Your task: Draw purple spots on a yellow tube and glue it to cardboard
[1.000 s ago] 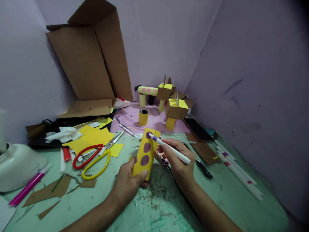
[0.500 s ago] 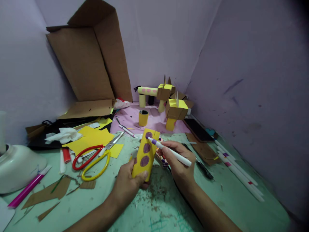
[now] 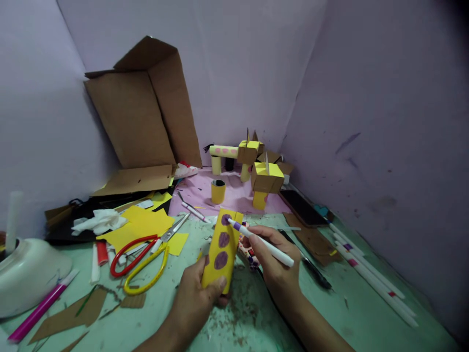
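Observation:
A flat-sided yellow piece with purple spots down its face is gripped near its lower end by my left hand, thumb on the front. My right hand pinches a white marker with a purple band. The marker's tip touches the topmost purple spot. Beyond the hands, a short yellow tube stands on pink paper. To its right is a box-shaped yellow and brown head on a yellow tube. A similar spotted animal figure stands behind them.
Scissors with red and yellow handles lie at left beside yellow paper and a crumpled tissue. Folded cardboard leans on the back wall. A phone, a black craft knife and white markers lie at right.
The whole view has shifted, so the scene appears lower. Both hands keep their hold, and the marker's tip has moved slightly toward the right side of the top spot.

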Demonstrator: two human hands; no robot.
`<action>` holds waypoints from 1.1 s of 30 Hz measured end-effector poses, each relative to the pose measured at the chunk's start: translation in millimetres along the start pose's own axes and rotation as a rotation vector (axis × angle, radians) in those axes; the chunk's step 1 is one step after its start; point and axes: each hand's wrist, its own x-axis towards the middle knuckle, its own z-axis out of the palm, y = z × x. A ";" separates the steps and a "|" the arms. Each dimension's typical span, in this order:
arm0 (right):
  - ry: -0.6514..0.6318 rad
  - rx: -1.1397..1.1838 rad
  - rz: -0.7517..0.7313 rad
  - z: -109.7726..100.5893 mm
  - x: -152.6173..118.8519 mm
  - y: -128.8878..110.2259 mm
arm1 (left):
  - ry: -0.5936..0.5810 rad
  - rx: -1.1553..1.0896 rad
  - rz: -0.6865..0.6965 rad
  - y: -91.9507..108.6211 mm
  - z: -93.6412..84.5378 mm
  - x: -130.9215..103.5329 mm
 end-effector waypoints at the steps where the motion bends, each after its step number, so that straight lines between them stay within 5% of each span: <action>1: -0.001 0.009 0.010 0.2 0.2 -0.1 | -0.004 0.003 0.002 0.1 -0.1 -0.5; 10: 0.003 0.015 0.022 1.3 0.9 -2.1 | -0.028 0.022 -0.010 16.3 0.6 -6.5; 23: 0.056 0.042 0.028 4.4 2.7 -10.0 | 0.001 -0.006 -0.032 -0.2 -1.0 -0.7; 33: 0.071 0.128 0.025 2.9 0.4 -5.4 | -0.014 -0.051 -0.090 10.3 -0.6 -3.1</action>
